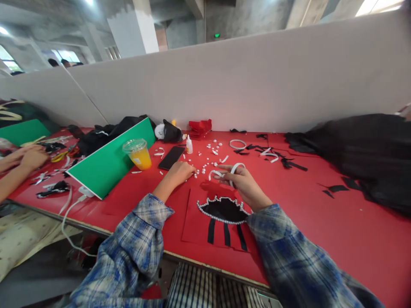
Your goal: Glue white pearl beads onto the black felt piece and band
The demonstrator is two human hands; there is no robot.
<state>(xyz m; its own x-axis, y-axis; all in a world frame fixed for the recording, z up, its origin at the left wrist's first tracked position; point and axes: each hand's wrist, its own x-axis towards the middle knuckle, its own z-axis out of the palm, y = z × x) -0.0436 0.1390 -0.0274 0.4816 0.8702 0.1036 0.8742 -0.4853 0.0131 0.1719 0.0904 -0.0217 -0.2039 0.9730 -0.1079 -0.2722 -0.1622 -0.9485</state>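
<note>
My left hand (180, 172) reaches down to the red tabletop with its fingers bunched at the edge of some loose white beads (203, 171). What lies under the fingertips is hidden. In my right hand (245, 184) is a roll of white tape (236, 167), its loose end curling out past the fingers to the left. Below the hands lies a red sheet (195, 226) bearing a black eye-like shape (221, 210) edged with pearly beads. Three black strips (227, 235) run down from that shape. My right sleeve covers part of the sheet's right side.
A green board (112, 162) leans at left beside a cup of orange drink (140, 155). Behind the beads are a black phone (171, 158) and a small white glue bottle (189, 145). Black scraps (293, 164) and dark cloth (356, 149) lie right. Another person's hands (30, 158) are far left.
</note>
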